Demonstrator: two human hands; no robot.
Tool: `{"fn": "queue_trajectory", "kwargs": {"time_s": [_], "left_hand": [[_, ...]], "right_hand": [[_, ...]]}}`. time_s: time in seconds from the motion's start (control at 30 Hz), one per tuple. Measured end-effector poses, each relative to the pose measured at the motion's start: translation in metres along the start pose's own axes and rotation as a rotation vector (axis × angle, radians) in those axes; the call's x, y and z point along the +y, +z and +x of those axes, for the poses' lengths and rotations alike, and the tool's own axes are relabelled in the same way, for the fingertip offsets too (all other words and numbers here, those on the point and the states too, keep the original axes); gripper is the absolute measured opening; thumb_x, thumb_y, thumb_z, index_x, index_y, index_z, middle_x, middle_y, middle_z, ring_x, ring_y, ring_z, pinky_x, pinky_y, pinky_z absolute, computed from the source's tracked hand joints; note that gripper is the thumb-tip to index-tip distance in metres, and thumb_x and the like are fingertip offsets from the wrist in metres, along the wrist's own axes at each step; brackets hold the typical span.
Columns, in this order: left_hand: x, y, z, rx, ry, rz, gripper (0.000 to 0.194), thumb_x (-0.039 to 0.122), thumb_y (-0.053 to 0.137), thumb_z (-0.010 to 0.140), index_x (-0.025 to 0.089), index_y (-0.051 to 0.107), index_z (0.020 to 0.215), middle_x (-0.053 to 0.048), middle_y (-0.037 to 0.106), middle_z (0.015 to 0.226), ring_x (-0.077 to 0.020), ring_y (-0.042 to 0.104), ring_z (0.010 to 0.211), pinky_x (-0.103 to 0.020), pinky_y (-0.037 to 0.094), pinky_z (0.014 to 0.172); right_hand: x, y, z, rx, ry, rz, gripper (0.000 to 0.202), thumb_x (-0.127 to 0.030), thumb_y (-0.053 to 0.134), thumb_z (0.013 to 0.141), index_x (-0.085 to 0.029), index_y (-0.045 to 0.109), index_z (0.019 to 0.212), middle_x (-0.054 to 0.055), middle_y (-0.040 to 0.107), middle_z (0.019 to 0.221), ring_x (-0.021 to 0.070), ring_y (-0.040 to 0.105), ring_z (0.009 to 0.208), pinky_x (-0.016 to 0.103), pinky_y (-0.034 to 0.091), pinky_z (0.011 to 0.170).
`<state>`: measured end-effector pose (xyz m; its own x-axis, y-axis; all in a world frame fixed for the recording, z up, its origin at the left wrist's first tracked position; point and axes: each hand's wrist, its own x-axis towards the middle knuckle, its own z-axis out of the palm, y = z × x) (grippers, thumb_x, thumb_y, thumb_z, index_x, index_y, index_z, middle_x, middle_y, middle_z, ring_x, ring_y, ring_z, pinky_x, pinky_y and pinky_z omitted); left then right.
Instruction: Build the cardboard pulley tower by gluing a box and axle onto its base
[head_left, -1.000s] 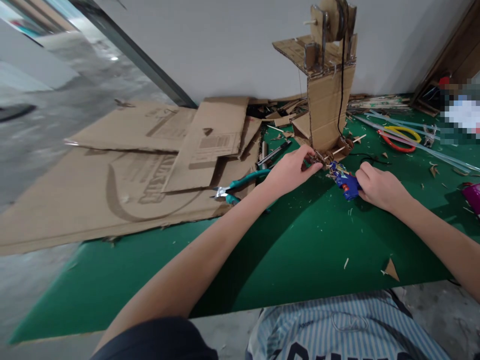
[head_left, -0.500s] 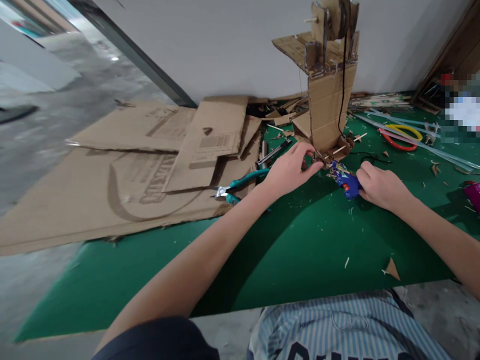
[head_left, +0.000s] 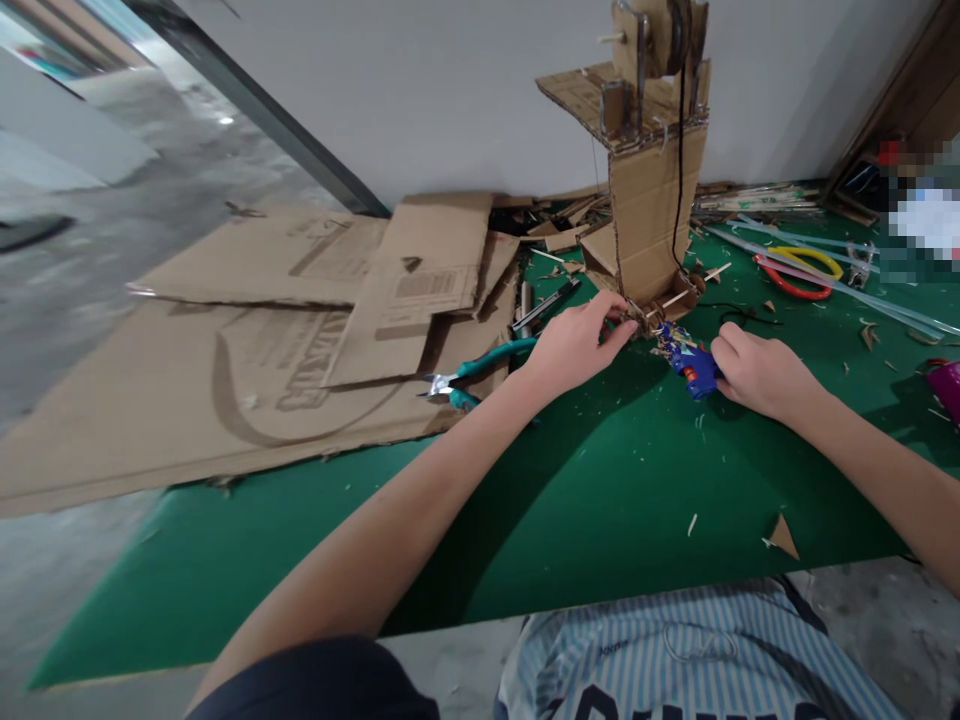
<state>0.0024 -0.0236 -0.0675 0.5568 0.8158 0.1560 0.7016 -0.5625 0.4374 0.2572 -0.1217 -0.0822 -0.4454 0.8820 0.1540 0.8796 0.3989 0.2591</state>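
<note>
A tall cardboard structure [head_left: 656, 210] stands upright on the green table, with a wheel-like part at its top and a black cord hanging down its front. At its foot, my left hand [head_left: 581, 345] pinches the edge of the cardboard base with thumb and fingers. A thin wooden stick [head_left: 679, 298] runs through the base just right of those fingers. My right hand [head_left: 757, 370] is wrapped round a blue glue gun [head_left: 694, 370], whose front end points up-left at the base, close to my left fingertips. Whether its tip touches the cardboard cannot be made out.
Teal-handled pliers [head_left: 465, 382] and a dark cutter [head_left: 547, 305] lie left of my left hand, by large flat cardboard sheets [head_left: 300, 340]. Scissors [head_left: 799, 272] and clear glue sticks [head_left: 885, 300] lie at the right. A white wall [head_left: 465, 100] rises behind.
The view has shifted very slightly, so the structure appears a little further left. Both hands keep nearly the same place and hold.
</note>
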Motion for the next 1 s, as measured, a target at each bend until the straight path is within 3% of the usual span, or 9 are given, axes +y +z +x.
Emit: {"fn": "queue_trajectory", "kwargs": {"time_s": [0.23,0.33,0.43,0.57,0.7,0.9,1.0], "left_hand": [[0.001,-0.001,0.001,0.000,0.018,0.116,0.033,0.034,0.035,0.106,0.018,0.062,0.117,-0.008,0.074,0.085,-0.0204,0.065,0.068,-0.030,0.043,0.061],[0.001,-0.001,0.002,-0.004,0.010,0.149,0.038,0.036,0.031,0.107,0.018,0.064,0.112,-0.008,0.071,0.081,-0.0219,0.065,0.070,-0.031,0.041,0.060],[0.002,-0.001,0.001,0.038,0.006,0.155,0.040,0.038,0.032,0.107,0.017,0.065,0.112,-0.012,0.074,0.102,-0.0229,0.067,0.082,-0.032,0.045,0.065],[0.003,-0.007,-0.001,0.081,0.122,0.176,0.049,0.047,0.046,0.102,0.014,0.055,0.136,-0.019,0.061,0.135,-0.0197,0.066,0.081,-0.032,0.046,0.063],[0.003,-0.018,0.001,-0.034,0.268,0.233,0.064,0.046,0.053,0.097,0.017,0.040,0.152,-0.021,0.048,0.154,-0.0195,0.068,0.085,-0.032,0.050,0.068],[0.010,-0.028,0.010,-0.194,0.266,0.326,0.077,0.043,0.055,0.093,0.019,0.029,0.161,-0.017,0.039,0.165,-0.0238,0.071,0.094,-0.034,0.053,0.078],[0.016,-0.027,0.015,-0.212,0.248,0.312,0.083,0.044,0.057,0.093,0.017,0.024,0.164,-0.018,0.036,0.167,-0.0267,0.072,0.102,-0.034,0.054,0.082]], "right_hand": [[0.000,0.000,0.001,-0.017,0.002,-0.005,0.014,-0.016,0.055,0.089,-0.010,0.064,0.099,0.015,0.061,0.097,0.0197,0.057,0.074,0.030,0.020,0.052],[0.000,0.000,0.001,-0.022,0.006,-0.004,0.015,-0.016,0.055,0.089,-0.010,0.064,0.099,0.015,0.061,0.098,0.0198,0.057,0.074,0.030,0.021,0.052],[0.001,0.001,0.000,-0.004,0.005,0.010,0.016,-0.016,0.056,0.089,-0.010,0.065,0.100,0.015,0.062,0.100,0.0200,0.059,0.076,0.029,0.021,0.052],[0.003,0.004,-0.002,0.071,-0.010,0.041,0.025,-0.016,0.057,0.088,-0.009,0.065,0.110,0.017,0.064,0.110,0.0192,0.060,0.077,0.029,0.026,0.055],[0.006,0.006,-0.005,0.138,-0.032,0.056,0.029,-0.016,0.056,0.088,-0.009,0.066,0.115,0.018,0.065,0.116,0.0166,0.058,0.071,0.029,0.029,0.056],[0.013,0.011,-0.006,0.182,-0.007,0.127,0.028,-0.021,0.052,0.090,-0.010,0.069,0.110,0.016,0.067,0.114,0.0165,0.058,0.070,0.030,0.030,0.054],[0.023,0.015,-0.007,0.202,0.028,0.177,0.031,-0.026,0.052,0.090,-0.011,0.069,0.112,0.016,0.068,0.110,0.0194,0.060,0.076,0.030,0.032,0.055]]}}
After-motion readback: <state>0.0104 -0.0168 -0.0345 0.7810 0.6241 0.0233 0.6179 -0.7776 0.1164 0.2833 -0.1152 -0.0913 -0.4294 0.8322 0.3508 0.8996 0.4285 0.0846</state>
